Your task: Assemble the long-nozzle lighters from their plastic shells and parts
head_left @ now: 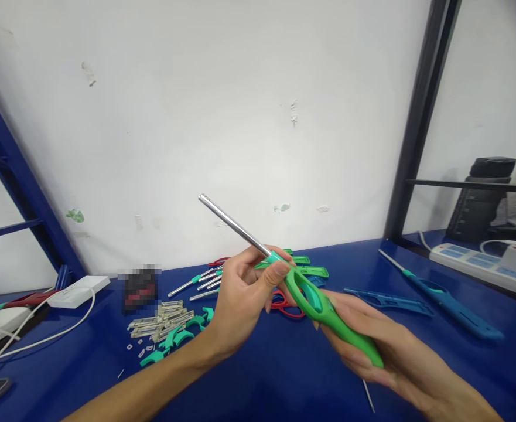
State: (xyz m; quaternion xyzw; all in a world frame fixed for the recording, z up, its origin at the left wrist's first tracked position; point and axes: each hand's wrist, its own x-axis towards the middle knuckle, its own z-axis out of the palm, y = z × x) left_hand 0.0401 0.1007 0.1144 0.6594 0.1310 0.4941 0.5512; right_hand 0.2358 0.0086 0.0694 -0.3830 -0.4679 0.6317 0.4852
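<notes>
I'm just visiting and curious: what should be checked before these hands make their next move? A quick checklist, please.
1. Left hand steadies the front end of the green handle: ok, fingers and thumb close around it.
2. Right hand supports the rear: ok, it wraps the handle.
3. Metal tube points away from both hands: ok.
4. Teal trigger sits in the handle's opening: ok.
5. Handle fully closed along its seam: cannot tell from this angle.
6. No loose pieces below the hands: not ok, a thin metal rod lies below the right one.
</notes>
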